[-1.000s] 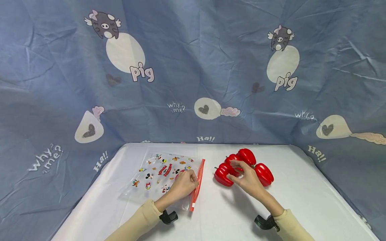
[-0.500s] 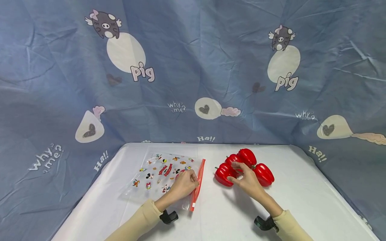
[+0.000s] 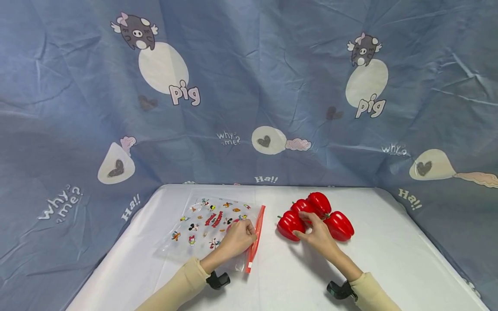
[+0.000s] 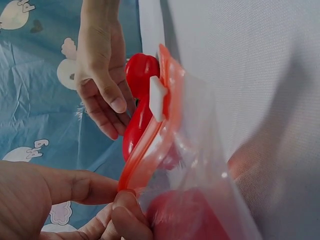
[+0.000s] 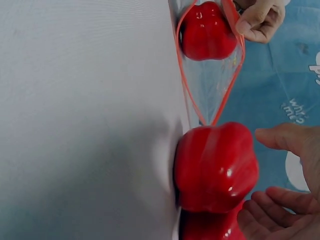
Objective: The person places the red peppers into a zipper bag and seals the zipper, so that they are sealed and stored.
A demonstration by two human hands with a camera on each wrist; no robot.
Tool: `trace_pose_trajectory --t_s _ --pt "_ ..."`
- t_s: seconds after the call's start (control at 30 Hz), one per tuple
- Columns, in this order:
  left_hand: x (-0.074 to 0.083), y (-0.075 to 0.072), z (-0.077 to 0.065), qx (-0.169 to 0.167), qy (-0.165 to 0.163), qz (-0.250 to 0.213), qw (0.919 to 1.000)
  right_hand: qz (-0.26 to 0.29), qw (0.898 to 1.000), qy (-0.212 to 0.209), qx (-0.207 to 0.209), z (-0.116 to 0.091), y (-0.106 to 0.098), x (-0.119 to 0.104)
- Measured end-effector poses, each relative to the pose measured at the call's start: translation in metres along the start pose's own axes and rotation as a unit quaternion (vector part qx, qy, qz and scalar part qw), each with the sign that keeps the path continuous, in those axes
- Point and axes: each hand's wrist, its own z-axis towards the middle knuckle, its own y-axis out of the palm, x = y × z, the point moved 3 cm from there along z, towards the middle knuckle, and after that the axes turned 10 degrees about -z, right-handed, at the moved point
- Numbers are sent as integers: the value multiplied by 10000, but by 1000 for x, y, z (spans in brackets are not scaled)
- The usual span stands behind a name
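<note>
Bagging appears to be in hand: the left hand point(image 3: 239, 239) pinches the red-orange rim of a clear, cartoon-printed plastic zip bag point(image 3: 204, 233), whose mouth gapes around a glossy red bell pepper point(image 5: 207, 30) inside. The right hand point(image 3: 320, 237), fingers apart, is poised at a second blocky red bell pepper point(image 3: 288, 226) beside three more red peppers point(image 3: 340, 226) on the white surface point(image 3: 389, 259), contact unclear; the next move likely calls for closing evenly round its sides and lifting it toward the mouth.
</note>
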Motion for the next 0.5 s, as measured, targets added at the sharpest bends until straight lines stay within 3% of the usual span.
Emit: trace_pose_trajectory --t_s 0.27,0.5 --pt "2 0 0 33 109 11 9999 -165 9999 51 9 -1 5 2" --pt "2 0 0 24 -3 4 10000 -255 9996 30 72 -2 8 3"
